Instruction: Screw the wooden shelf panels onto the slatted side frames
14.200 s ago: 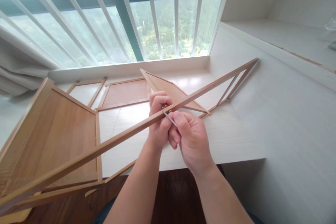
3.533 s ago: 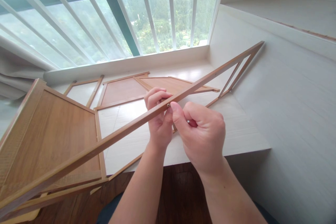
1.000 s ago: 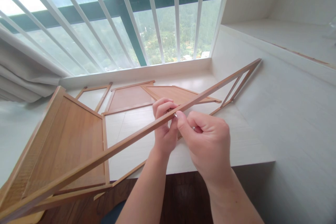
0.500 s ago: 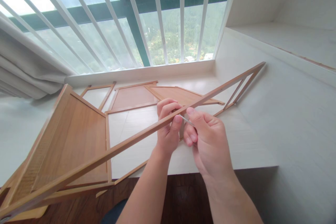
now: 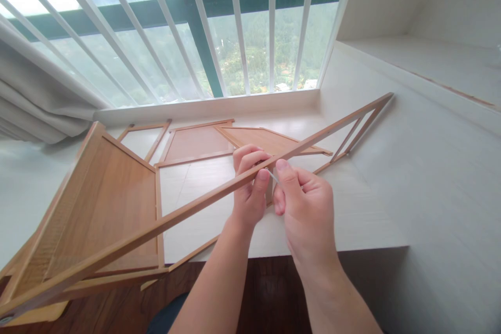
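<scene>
A long brown wooden rail runs slantwise from the lower left to the upper right, part of a wooden frame. My left hand is closed around the rail near its middle, fingers behind it and thumb in front. My right hand pinches a thin silver rod, apparently a hex key, between thumb and curled fingers. The rod's tip meets the rail's underside beside my left thumb. Most of the rod is hidden in my right hand.
A wooden panel stands upright at left, joined to the frame. Further panels lie on the white ledge under the barred window. A white wall bounds the right, a grey curtain the left. Dark wood floor lies below.
My right hand has shifted slightly left and turned a little, along with the silver rod. My left hand keeps its hold on the rail. The whole view has shifted slightly.
</scene>
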`<action>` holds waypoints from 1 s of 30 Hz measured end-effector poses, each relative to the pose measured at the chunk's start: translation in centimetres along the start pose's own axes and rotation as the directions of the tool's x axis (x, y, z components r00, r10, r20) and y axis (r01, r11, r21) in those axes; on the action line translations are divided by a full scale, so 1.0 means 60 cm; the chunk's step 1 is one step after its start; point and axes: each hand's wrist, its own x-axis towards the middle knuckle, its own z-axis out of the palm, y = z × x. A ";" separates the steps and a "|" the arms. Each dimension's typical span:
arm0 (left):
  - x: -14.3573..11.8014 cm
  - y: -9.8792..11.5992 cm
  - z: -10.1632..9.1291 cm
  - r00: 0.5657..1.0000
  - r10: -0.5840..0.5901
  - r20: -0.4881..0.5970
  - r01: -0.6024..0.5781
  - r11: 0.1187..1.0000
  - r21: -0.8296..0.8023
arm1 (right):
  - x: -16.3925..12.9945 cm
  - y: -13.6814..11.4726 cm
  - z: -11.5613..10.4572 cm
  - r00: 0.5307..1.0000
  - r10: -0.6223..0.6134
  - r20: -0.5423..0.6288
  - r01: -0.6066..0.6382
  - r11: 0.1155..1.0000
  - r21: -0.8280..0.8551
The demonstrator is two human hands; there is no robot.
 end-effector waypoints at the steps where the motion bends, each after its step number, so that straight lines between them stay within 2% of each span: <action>1: 0.000 -0.001 -0.001 1.000 0.001 0.006 -0.001 1.000 0.003 | 0.001 -0.002 -0.001 0.999 -0.050 -0.019 0.049 0.995 -0.087; 6: 0.001 -0.003 -0.005 0.999 0.017 0.036 -0.017 1.000 -0.008 | 0.004 -0.015 -0.005 0.961 -0.271 -0.059 0.233 0.903 -0.361; 10: 0.002 0.000 -0.008 0.998 0.017 0.060 -0.016 1.000 -0.014 | -0.002 -0.017 -0.004 0.889 -0.458 -0.005 0.400 0.782 -0.478; 16: 0.006 0.011 -0.012 0.996 0.009 0.086 -0.009 1.000 0.002 | -0.009 -0.008 0.001 0.788 -0.598 0.146 0.581 0.645 -0.497; 19: 0.006 0.015 -0.015 0.995 0.011 0.095 -0.014 1.000 0.027 | -0.009 -0.005 0.002 0.769 -0.614 0.177 0.611 0.625 -0.485; 21: 0.006 0.015 -0.016 0.995 0.006 0.104 -0.010 0.999 0.040 | -0.009 -0.007 0.003 0.784 -0.598 0.166 0.595 0.649 -0.475; 23: 0.005 0.014 -0.016 0.994 -0.003 0.107 -0.002 0.999 0.049 | -0.008 -0.010 0.003 0.829 -0.546 0.119 0.536 0.717 -0.446; 27: 0.001 0.010 -0.013 0.996 -0.012 0.085 0.008 0.999 0.047 | -0.007 -0.014 0.004 0.950 -0.313 -0.004 0.300 0.912 -0.280; 30: -0.001 0.007 -0.010 0.998 -0.001 0.065 -0.001 1.000 0.030 | -0.005 -0.014 0.006 0.987 -0.156 -0.035 0.152 0.982 -0.114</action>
